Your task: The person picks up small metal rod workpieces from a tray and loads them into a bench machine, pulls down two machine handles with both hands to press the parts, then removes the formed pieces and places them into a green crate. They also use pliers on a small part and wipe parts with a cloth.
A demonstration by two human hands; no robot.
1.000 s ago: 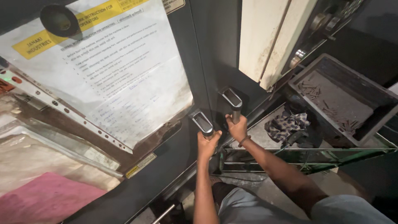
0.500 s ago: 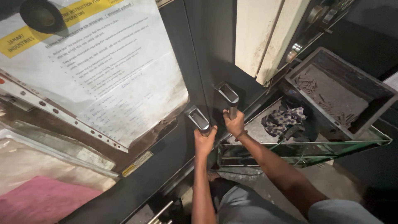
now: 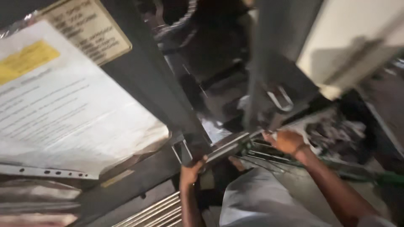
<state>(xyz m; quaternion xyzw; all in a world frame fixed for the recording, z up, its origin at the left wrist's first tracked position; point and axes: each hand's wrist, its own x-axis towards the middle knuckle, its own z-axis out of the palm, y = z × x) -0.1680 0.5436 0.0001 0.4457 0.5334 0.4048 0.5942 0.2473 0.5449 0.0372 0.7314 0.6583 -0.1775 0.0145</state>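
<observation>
The two dark doors have swung apart since half a second ago: then their handles sat side by side with both hands just under them, now a wide gap shows a dim machine interior between the hands.

The left hand (image 3: 191, 171) is curled around the lower end of the left handle (image 3: 182, 151), a metal loop on the left door (image 3: 143, 84); the fingers are wrapped shut on it. Up and left of this hand, a plastic-sleeved sheet (image 3: 67, 122) with a yellow patch hangs on that door, and a framed label plate (image 3: 86, 27) sits above it. Just below the hand runs a ribbed metal strip (image 3: 151, 212).

The right hand (image 3: 287, 141) is well to the right of the left one, closed on the lower edge of the right door (image 3: 273, 63), though blur hides exactly what the fingers pinch. The right handle (image 3: 281, 100), another metal loop, stands above this hand, apart from it. A tray of dark scraps (image 3: 336, 132) lies just right of the hand. Between the hands a bright metal rail (image 3: 229, 147) crosses the opening.
</observation>
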